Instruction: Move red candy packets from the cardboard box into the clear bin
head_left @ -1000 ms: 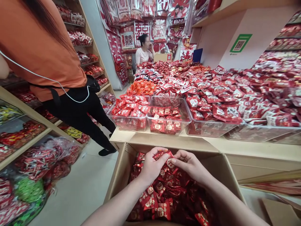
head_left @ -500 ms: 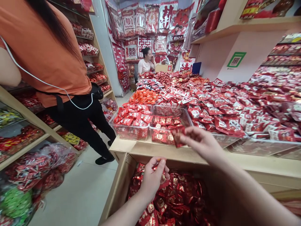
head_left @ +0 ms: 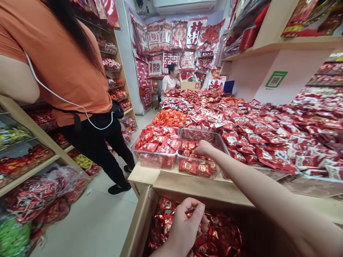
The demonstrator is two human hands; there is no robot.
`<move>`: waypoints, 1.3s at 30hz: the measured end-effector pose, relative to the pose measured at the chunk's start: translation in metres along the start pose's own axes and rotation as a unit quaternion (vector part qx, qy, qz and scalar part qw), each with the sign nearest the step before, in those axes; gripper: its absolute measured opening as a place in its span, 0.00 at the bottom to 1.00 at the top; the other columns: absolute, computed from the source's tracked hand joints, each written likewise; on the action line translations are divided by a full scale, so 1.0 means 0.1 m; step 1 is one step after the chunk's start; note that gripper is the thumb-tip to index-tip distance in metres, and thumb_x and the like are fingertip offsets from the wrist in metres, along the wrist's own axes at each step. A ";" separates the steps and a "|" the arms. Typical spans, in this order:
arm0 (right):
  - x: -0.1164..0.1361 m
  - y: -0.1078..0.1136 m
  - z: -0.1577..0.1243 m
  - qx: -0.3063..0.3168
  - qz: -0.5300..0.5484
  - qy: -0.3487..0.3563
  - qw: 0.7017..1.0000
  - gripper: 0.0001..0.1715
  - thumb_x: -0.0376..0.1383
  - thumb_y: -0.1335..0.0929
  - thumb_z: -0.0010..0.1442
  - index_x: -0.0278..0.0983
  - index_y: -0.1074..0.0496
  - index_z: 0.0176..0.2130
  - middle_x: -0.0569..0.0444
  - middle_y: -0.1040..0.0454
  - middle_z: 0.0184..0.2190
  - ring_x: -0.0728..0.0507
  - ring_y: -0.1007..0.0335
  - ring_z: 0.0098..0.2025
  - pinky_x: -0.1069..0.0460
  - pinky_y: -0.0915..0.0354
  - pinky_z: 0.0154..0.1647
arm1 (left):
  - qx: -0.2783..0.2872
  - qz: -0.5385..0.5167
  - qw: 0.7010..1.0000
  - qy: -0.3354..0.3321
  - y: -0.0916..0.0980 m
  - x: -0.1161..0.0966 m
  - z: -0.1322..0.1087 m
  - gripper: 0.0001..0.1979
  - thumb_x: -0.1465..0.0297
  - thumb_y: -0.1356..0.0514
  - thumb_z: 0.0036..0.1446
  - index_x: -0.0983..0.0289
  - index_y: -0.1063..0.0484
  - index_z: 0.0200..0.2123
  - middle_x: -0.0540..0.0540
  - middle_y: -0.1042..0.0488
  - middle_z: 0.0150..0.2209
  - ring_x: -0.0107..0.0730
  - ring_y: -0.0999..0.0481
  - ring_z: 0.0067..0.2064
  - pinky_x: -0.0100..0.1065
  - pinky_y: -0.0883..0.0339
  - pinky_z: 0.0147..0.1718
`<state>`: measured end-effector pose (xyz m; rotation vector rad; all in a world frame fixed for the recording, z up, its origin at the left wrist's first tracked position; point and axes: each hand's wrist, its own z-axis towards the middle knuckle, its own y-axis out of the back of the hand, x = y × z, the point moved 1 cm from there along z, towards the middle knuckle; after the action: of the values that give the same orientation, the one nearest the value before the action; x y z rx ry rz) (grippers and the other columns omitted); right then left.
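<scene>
Bright, even light makes hanging packets (head_left: 179,35) glint — the carton (head_left: 139,219) is shadowed inside, the outer edges stretched.

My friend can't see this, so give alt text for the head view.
A right hand reaches into a clear bin of small red packets, the left hand above an open cardboard box of similar packets. Heaped packets spread beyond; a person in an orange shirt stands on the left.

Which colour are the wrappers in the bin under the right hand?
The wrappers are red with pale prints, clearest in the head view.
</scene>
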<state>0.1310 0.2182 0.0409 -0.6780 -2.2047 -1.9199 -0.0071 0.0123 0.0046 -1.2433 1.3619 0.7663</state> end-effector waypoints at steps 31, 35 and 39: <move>-0.07 -0.05 -0.05 0.004 -0.041 0.052 0.998 0.27 0.37 0.29 0.38 0.31 0.33 0.40 0.44 0.28 0.36 0.42 0.32 0.37 0.54 0.40 0.30 | 0.018 0.001 0.999 0.046 -0.05 0.08 -0.03 0.12 0.61 0.45 0.49 0.65 0.36 0.27 0.49 0.32 0.19 0.24 0.34 0.19 0.25 0.44 0.19; -0.09 -0.06 -0.04 -0.024 -0.017 0.055 0.998 0.22 0.38 0.29 0.40 0.30 0.32 0.36 0.41 0.28 0.35 0.40 0.32 0.37 0.53 0.40 0.31 | 0.005 -0.015 0.999 0.040 -0.05 0.05 -0.04 0.09 0.64 0.45 0.49 0.65 0.36 0.28 0.49 0.32 0.20 0.24 0.34 0.19 0.26 0.44 0.19; -0.07 0.06 -0.05 -0.090 0.035 0.063 0.993 0.16 0.39 0.35 0.49 0.30 0.33 0.36 0.41 0.28 0.35 0.41 0.33 0.37 0.52 0.41 0.33 | -0.018 -0.112 0.991 0.070 -0.05 0.06 -0.03 0.05 0.72 0.46 0.48 0.64 0.37 0.32 0.49 0.30 0.23 0.27 0.30 0.23 0.29 0.39 0.25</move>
<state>0.1384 0.2125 0.0444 -0.6325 -1.9245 -2.0825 -0.0021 0.0070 0.0005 -1.4724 1.2983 0.5563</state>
